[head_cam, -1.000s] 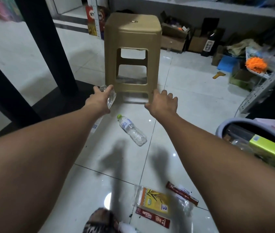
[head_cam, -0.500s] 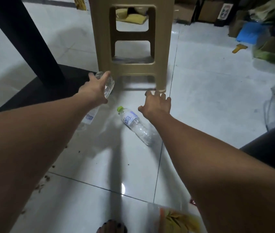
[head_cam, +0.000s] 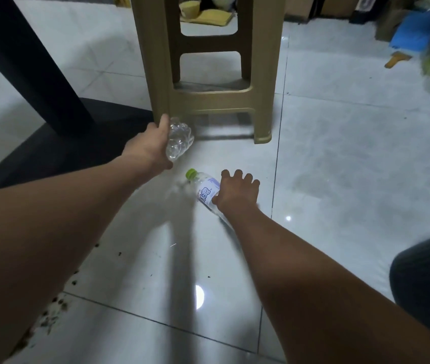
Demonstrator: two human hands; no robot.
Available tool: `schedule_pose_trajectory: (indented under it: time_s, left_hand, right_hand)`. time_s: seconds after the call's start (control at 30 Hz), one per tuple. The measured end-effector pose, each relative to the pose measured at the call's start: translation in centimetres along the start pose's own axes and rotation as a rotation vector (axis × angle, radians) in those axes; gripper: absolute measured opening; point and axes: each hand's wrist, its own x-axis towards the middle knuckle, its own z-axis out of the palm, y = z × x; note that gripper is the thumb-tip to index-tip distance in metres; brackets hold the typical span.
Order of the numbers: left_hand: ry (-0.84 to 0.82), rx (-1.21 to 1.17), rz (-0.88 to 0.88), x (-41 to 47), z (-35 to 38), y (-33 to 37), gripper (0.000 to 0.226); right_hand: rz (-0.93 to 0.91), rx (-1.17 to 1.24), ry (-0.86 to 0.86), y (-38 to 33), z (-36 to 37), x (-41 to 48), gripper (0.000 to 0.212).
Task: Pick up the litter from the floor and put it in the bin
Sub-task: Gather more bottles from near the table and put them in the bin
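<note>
A glossy floor (head_cam: 340, 153) of large pale grey tiles with thin dark grout lines, seen from above by a person reaching forward with both bare arms. A round glare of light reflects off the tiles on the near side of a tan moulded plastic stool (head_cam: 208, 101), which stands at the top centre; it has square legs and flat crossbars. Left of the stool, a thick matt black post (head_cam: 25, 61) rises from a flat black base (head_cam: 64, 153). Just in front of the stool's near left leg, the left hand (head_cam: 148, 147) grips a crumpled clear plastic bottle (head_cam: 179, 140), its fingers wrapped around the dented, ridged body, held off the floor. Nearer than the stool and in front of its near right leg, a second clear bottle (head_cam: 204, 191) lies on its side on the tiles, with a lime green cap (head_cam: 191, 174) and a white label printed in blue. The right hand (head_cam: 235, 193) is on it, fingers curled over the far side and thumb pressed against the label. Dark crumbs (head_cam: 53, 308) are scattered well in front and to the left of the stool. Behind the stool lies a folded yellow cloth (head_cam: 208, 15); far to its right, a blurred blue sheet (head_cam: 410, 32).
</note>
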Motion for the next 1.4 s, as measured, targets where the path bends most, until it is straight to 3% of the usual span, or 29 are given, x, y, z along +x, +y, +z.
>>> schedule_pose_trajectory:
  time_s: [0.4, 0.73, 0.97, 1.4]
  left_hand:
    - [-0.014, 0.02, 0.05, 1.1, 1.9, -0.6, 0.086]
    - [0.009, -0.006, 0.063, 0.5, 2.5, -0.4, 0.091]
    - [0.059, -0.035, 0.127, -1.2, -0.8, 3.0, 0.095]
    - [0.158, -0.212, 0.328, -8.1, -13.2, 18.6, 0.091]
  right_hand:
    - [0.057, 0.009, -0.131, -0.4, 4.9, 1.4, 0.081]
    - [0.056, 0.057, -0.017, 0.2, 4.6, 0.7, 0.079]
    - [0.117, 0.094, 0.092, 4.6, -2.7, -1.4, 0.08]
    - [0.284, 0.176, 0.323, 18.1, -20.9, -13.0, 0.077]
